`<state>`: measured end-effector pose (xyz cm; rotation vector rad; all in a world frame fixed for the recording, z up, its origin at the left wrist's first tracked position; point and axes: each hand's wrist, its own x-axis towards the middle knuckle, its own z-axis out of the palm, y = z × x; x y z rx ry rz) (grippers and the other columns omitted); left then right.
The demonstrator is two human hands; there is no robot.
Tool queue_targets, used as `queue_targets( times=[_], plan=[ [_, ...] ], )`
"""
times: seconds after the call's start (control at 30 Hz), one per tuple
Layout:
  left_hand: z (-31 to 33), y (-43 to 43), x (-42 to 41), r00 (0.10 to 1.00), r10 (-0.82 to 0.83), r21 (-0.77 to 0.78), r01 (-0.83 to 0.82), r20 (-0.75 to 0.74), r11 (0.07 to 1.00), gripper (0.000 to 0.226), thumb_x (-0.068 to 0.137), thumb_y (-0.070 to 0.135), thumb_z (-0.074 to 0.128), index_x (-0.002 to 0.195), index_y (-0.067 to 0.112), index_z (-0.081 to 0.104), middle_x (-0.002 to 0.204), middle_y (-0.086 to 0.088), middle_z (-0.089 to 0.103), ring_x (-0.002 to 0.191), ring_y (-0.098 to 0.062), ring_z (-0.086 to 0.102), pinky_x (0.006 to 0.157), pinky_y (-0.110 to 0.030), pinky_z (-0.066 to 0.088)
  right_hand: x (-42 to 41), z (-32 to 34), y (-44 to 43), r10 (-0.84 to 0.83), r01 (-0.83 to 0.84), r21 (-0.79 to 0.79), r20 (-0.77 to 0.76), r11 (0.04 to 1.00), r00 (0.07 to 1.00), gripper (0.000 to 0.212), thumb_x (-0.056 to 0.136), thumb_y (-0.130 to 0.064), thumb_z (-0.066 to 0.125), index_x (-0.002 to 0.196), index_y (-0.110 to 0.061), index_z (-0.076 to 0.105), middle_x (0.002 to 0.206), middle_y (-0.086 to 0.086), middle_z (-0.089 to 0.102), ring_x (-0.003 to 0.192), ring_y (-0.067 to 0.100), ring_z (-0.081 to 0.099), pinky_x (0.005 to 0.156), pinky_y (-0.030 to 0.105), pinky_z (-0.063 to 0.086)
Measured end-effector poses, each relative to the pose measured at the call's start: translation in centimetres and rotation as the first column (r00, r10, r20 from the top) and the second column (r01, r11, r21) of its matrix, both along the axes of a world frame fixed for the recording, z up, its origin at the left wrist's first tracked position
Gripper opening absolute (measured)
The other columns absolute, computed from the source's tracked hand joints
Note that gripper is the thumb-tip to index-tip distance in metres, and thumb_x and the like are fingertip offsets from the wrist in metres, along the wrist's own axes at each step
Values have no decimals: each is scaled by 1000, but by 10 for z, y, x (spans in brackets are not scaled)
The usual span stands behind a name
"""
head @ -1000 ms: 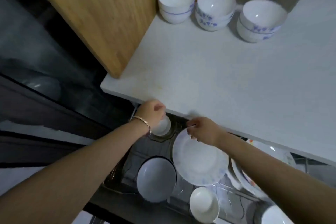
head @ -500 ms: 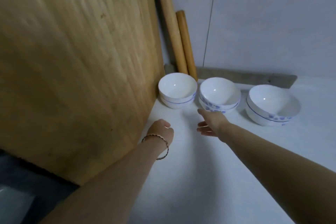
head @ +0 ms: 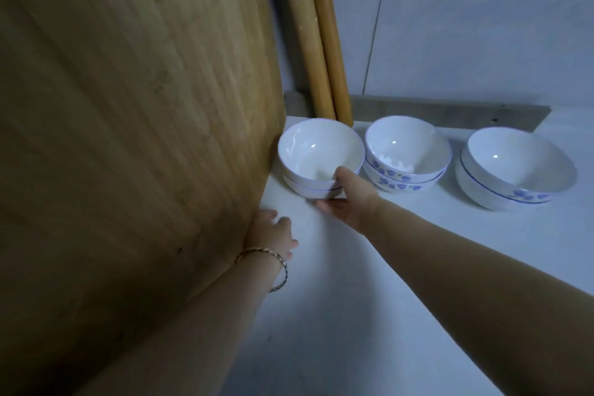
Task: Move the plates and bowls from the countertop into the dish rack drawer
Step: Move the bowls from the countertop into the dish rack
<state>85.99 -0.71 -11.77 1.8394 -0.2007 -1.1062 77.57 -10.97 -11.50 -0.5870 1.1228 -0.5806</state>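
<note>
Right hand (head: 348,199) is on the left-hand stack of bowls (head: 318,159), thumb hooked over the near rim and fingers curled under the base. That is a grip on the stack, though whether it has left the worktop (head: 401,267) I can't tell. This stack sits at the far left, just beside the big upright wooden board (head: 128,138).

Left hand (head: 273,231) is open and empty, fingers loosely spread, low over the worktop beside the board and a little short of the bowls.

Two more stacks wait along the far edge: the middle stack (head: 406,154), with blue flowers on the sides, almost touching the first, and the right-hand stack (head: 514,167), blue-lined with a flower motif, set a bit apart. Two wooden rolling pins (head: 318,48) lean against the wall behind.

So the step looks like a pick-up of the first stack, with plenty left to shift. The dish rack drawer is not in view. The next move calls for a clean lift; two nested bowls in one hand could slip or clink, so the free left hand supporting the far side would be wise, and the board is close enough to knock.

No brands or writing readable anywhere, only the blue patterns.
</note>
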Motion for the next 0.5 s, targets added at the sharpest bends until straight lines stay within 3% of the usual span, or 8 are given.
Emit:
queue_targets(
  times=[0.07,0.13,0.2,0.33,0.5],
  plan=[
    [6,2,-2,990,-45,-20,43,-137,999,28,94,35,43,120,24,39,86,-8,49,67,-17,51,65,-30,45,-22,-2,14,29,-29,-5,-22,1000,999,10,89,-11,47,81,-6,49,83,19,56,66,32,59,44,30,56],
    [18,11,-10,982,-72,-38,66,-177,997,54,89,50,46,137,28,33,120,-7,50,77,-25,57,58,-37,53,-52,-3,33,94,-94,-6,-62,996,994,11,90,-10,46,80,-5,50,81,20,57,62,31,60,43,29,56],
    [28,27,-27,969,-185,-11,186,-164,983,50,87,55,47,131,35,36,138,-5,44,75,-27,62,50,-36,56,-91,-2,58,180,-181,5,-72,984,981,9,89,-8,45,92,-3,52,81,20,60,58,29,65,44,28,58],
    [46,79,-78,911,-388,33,396,-142,918,25,93,34,48,116,34,40,122,-9,52,61,-27,68,54,-35,58,-180,12,112,346,-346,15,-66,938,936,31,65,-12,53,95,-5,57,71,18,70,59,29,70,58,29,61],
    [58,148,-175,902,-395,7,403,-171,915,44,90,4,48,124,30,39,96,-13,62,48,-28,69,48,-35,59,-298,36,174,461,-469,-16,-153,883,874,42,63,-16,55,105,-14,58,80,13,75,74,29,73,69,31,61]
  ],
)
